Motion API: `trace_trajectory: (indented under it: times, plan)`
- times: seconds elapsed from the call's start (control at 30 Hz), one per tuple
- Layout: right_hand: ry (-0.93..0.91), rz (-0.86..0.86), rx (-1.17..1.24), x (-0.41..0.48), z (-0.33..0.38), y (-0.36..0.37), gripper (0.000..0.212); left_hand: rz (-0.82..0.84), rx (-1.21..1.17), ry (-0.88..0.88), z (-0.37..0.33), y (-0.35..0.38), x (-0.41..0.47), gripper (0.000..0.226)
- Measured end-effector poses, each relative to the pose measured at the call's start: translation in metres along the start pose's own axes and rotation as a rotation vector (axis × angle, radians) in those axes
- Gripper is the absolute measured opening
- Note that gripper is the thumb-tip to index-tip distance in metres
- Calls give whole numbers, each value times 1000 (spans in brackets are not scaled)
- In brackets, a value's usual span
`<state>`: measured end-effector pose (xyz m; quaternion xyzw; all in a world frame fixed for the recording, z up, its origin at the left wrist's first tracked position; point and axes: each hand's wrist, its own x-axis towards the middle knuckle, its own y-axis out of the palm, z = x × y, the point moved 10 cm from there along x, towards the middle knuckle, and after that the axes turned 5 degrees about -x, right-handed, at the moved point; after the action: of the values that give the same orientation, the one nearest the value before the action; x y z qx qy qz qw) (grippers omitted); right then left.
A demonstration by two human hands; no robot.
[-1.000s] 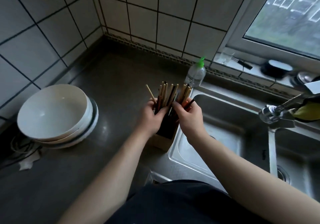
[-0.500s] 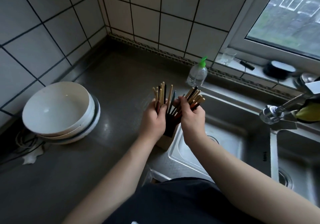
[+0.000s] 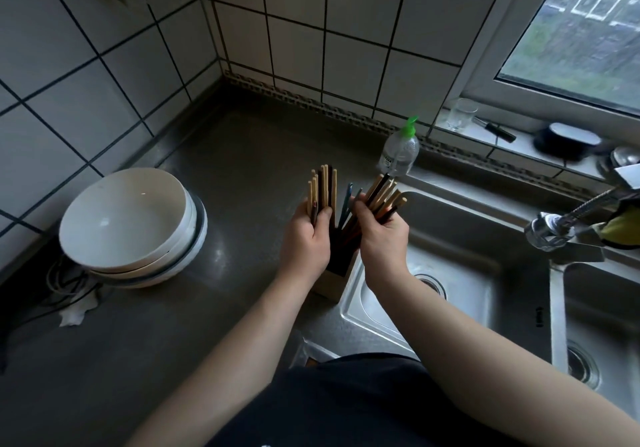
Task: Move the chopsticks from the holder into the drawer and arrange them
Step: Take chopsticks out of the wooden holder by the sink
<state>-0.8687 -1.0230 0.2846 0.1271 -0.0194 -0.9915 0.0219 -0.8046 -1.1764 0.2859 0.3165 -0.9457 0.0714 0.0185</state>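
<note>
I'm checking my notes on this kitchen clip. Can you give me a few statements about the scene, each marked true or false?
1. The left hand and the right hand each grip a bundle of chopsticks. True.
2. The holder stands inside the sink. False: it stands on the counter, beside the sink.
3. The bowls are stacked to the left of the holder. True.
4. The bottle has a red cap. False: the cap is green.

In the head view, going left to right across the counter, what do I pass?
A stack of bowls → left hand gripping the left chopstick bundle → right hand gripping the right chopstick bundle → drinking glass on the sill → faucet head.
</note>
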Motion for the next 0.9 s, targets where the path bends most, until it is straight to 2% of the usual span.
trace_trajectory:
  times: [0.1, 0.23, 0.4, 0.53, 0.9]
  plan:
    - [-4, 69, -86, -1, -4, 3, 14, 0, -8, -6, 2, -1, -1, 9]
    - [-15, 85, -114, -3, -3, 3, 13, 4, -17, -19, 4, 0, 0, 11]
    - [-34, 39, -97, -10, 1, 1, 35, 7, 8, -19, 3, 2, -1, 12]
    - [-60, 23, -97, -8, 12, 2, 26, 3, -23, -24, -3, 3, 1, 16]
    - [-68, 13, 106, -4, 39, -18, 22, -2, -30, -39, -13, -3, -2, 17]
